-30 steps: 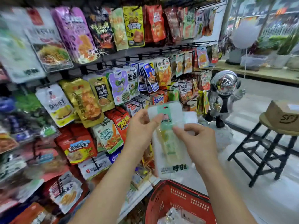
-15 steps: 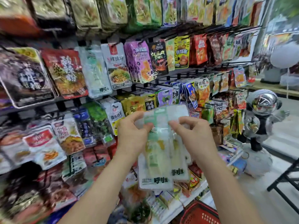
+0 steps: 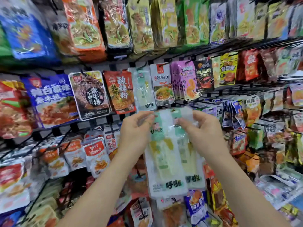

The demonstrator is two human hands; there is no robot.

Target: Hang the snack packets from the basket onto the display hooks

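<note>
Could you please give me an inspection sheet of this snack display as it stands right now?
Surface: black wire rack, rows of hooks crowded with hanging packets.
Job's things: two white-and-green packets held up before the rack; a matching packet hangs above them, between a red packet and a white noodle packet; basket not in view.
Clutter: nothing seen.
Hands: left hand and right hand each pinch the held packets near their top edge.
Cables: nothing seen.
Surroundings: only more stocked rack; edges blurred.
</note>
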